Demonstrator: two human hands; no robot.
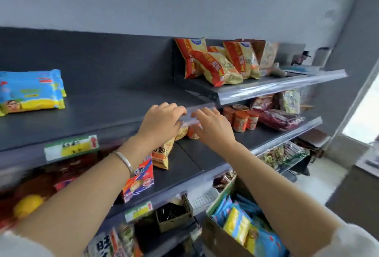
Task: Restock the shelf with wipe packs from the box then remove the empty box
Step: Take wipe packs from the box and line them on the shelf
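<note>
Restocking part-way, by judgement: stack of wipe packs (pixel 30 90) lying flat on the dark shelf (pixel 106 109) at left edge of frame. Boxed packs (pixel 238 224) standing upright in the open cardboard box (pixel 215 236) at lower right, so box far from empty.

Left hand (pixel 162 121) and right hand (pixel 213 127) both raised to centre frame, close together but apart. Fingers of each curled over the clear price strip (pixel 205 107) on the shelf's front lip, pinching it. No pack in either hand. Purpose unclear, probably seating or straightening the strip. Silver bangle (pixel 125 162) on left wrist. Snack bags (pixel 217 62) on neighbouring shelf, upper right.

Next move, as judged: let go of strip, reach down to lower right, take a pack from the box, lay it flat on the shelf right of the stack. Box removal only once last pack is out.
</note>
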